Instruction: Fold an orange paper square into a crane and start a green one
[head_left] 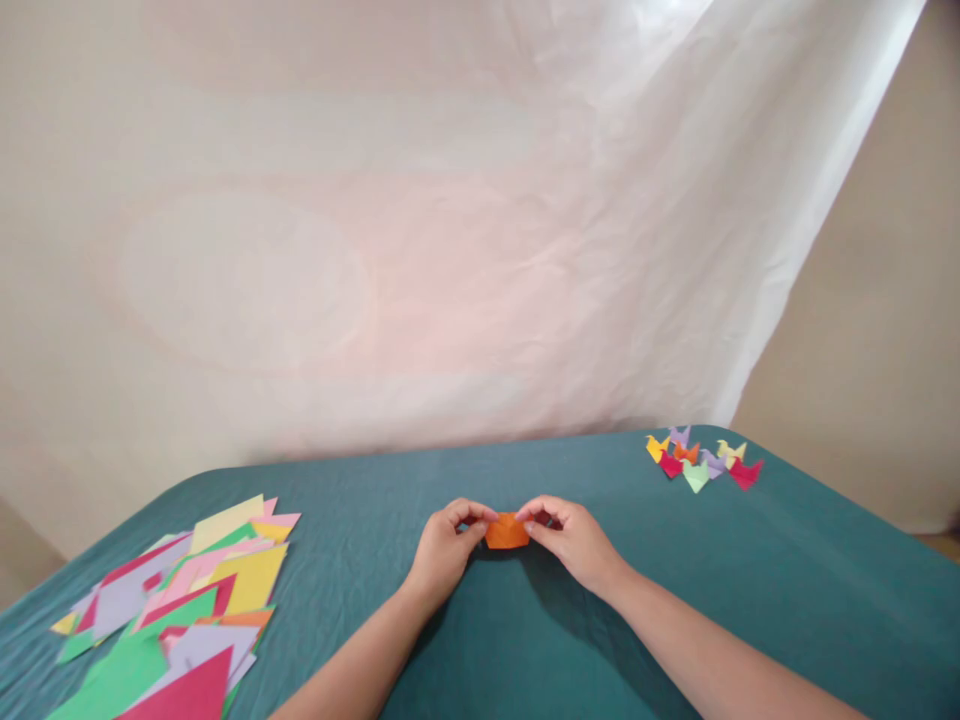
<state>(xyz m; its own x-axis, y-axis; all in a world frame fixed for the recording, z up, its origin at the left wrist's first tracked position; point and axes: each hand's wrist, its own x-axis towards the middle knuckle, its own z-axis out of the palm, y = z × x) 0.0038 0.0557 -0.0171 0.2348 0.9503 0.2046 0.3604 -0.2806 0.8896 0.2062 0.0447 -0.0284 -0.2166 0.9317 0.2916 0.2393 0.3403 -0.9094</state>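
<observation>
A small piece of folded orange paper (508,532) is held just above the table, near the middle of the head view. My left hand (448,548) pinches its left end between thumb and fingertips. At the opposite end, the thumb and index finger of my right hand (574,540) are closed on the upper right corner. The fingertips cover both ends of the paper, so the folds there are hidden.
A dark green cloth covers the table (360,610). Loose sheets of coloured paper (180,590) are heaped at the left. Several small folded paper birds (696,475) stand at the far right. Behind the table hangs a pale sheet (450,250).
</observation>
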